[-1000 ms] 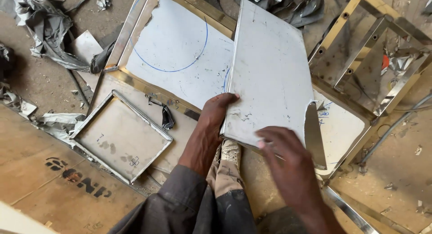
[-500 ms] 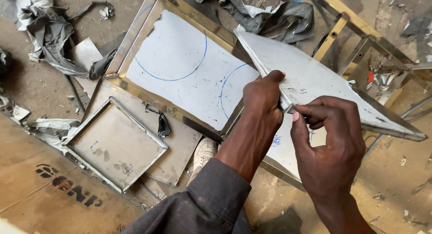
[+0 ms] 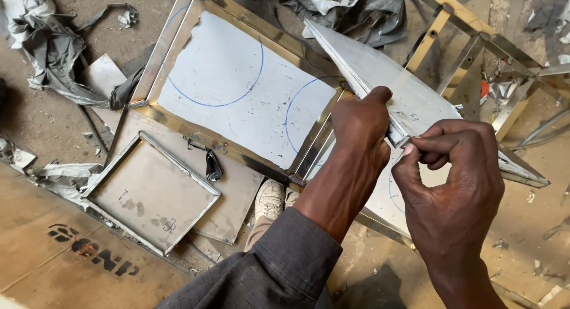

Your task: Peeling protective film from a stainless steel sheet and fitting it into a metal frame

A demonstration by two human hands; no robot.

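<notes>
Gripping metal sheet (image 3: pixel 380 77) edge — both hands (image 3: pixel 404 144) together.

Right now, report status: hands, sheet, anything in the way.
Left hand grips tilted grey metal sheet at its edge. Right hand pinches the near corner. White panel with blue circles lies flat below in its brass-coloured frame; nothing blocking.

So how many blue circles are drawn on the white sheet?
3. One full circle sits at the sheet's left, one at the middle is partly cut off by the frame bar, and one arc shows by the right hand. More may be hidden under the held panel.
</notes>
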